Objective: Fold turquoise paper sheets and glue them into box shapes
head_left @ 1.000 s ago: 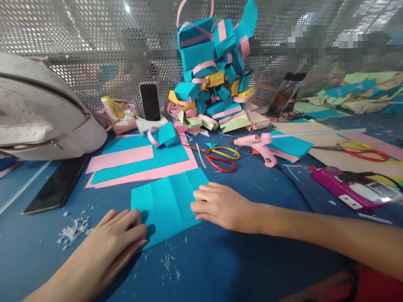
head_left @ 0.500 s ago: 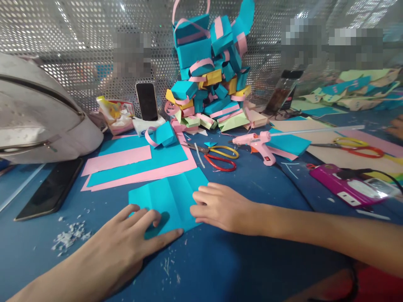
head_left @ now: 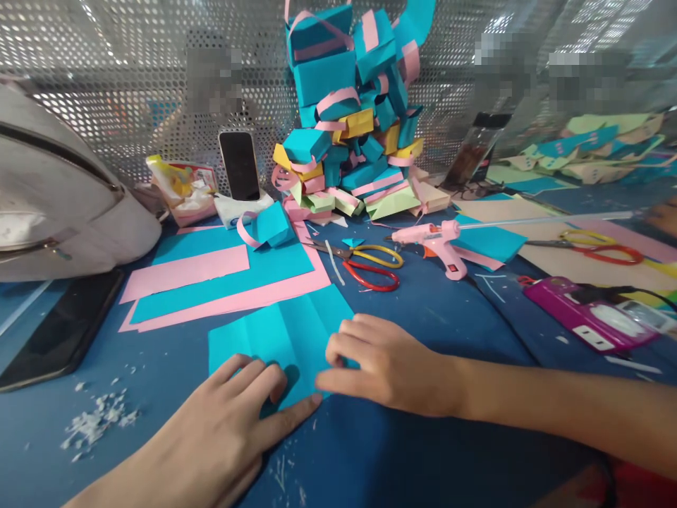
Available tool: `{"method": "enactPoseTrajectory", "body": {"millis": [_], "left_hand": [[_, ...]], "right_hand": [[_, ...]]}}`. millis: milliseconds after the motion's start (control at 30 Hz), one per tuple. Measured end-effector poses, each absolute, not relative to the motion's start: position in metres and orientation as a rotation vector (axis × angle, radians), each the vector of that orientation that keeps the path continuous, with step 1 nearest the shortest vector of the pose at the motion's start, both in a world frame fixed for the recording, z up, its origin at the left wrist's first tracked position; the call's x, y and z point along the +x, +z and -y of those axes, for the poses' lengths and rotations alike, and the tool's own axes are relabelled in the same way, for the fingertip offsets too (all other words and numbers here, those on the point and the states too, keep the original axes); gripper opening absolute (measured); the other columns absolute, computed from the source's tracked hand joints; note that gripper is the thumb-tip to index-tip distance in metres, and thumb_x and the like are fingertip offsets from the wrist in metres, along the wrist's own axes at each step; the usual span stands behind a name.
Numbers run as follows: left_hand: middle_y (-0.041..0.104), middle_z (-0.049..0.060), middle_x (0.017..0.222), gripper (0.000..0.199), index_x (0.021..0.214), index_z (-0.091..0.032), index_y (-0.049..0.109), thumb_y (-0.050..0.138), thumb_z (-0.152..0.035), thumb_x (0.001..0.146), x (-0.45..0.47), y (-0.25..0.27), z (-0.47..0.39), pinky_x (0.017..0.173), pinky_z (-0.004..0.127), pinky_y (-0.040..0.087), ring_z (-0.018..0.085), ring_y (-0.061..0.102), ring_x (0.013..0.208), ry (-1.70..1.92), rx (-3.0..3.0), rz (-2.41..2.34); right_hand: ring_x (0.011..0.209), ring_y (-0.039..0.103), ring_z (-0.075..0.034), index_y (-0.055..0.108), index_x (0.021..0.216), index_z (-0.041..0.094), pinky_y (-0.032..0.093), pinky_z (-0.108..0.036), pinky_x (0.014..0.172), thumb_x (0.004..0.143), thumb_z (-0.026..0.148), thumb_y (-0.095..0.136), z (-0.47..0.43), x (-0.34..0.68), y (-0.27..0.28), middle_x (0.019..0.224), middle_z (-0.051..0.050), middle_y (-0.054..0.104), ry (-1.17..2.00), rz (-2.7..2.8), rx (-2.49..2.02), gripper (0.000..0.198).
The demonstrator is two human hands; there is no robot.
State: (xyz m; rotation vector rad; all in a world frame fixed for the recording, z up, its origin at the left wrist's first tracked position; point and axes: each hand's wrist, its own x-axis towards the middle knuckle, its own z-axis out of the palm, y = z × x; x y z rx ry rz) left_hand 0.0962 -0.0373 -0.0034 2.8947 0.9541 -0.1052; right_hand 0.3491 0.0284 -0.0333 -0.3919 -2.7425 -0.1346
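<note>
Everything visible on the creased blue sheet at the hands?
The blue sheet looks like matte paper or thin card. Straight creases run from its far edge toward the near one. It lies roughly flat on the dark blue table. The left hand is over its near left part, thumb at the near edge; the right hand is at its right edge. Both hide parts of it. Its far edge lies by a pink sheet; whether they touch is unclear.

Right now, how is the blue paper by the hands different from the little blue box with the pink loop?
The blue paper lies spread out and creased; the little blue box is folded up. The paper is all blue, while the box has a pink loop. The paper looks wider than the box. Both share a similar blue.
</note>
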Motion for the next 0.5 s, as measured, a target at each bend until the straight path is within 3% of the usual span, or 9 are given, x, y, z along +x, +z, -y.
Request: {"method": "enactPoseTrajectory", "body": {"millis": [133,500], "left_hand": [[0.056,0.008,0.105,0.07,0.148,-0.029,0.031,0.045,-0.01,0.083,0.095,-0.005,0.038,0.082,0.04,0.04,0.025,0.05,0.091,-0.071,2.907,-0.985],[0.059,0.005,0.101,0.061,0.145,-0.028,0.039,0.051,-0.017,0.087,0.093,-0.003,0.032,0.076,0.034,0.042,0.021,0.052,0.084,0.098,2.98,-0.948]], "right_hand": [[0.075,0.045,-0.014,0.066,0.105,0.021,0.031,-0.031,0.069,0.096,0.018,0.053,-0.02,0.357,-0.034,0.086,0.0,0.06,-0.264,2.663,-0.285,0.017],[0.072,0.041,-0.018,0.064,0.118,0.017,0.028,-0.034,0.069,0.1,0.01,0.025,-0.005,0.397,-0.023,0.082,-0.004,0.058,-0.195,2.792,-0.607,0.044]]}}
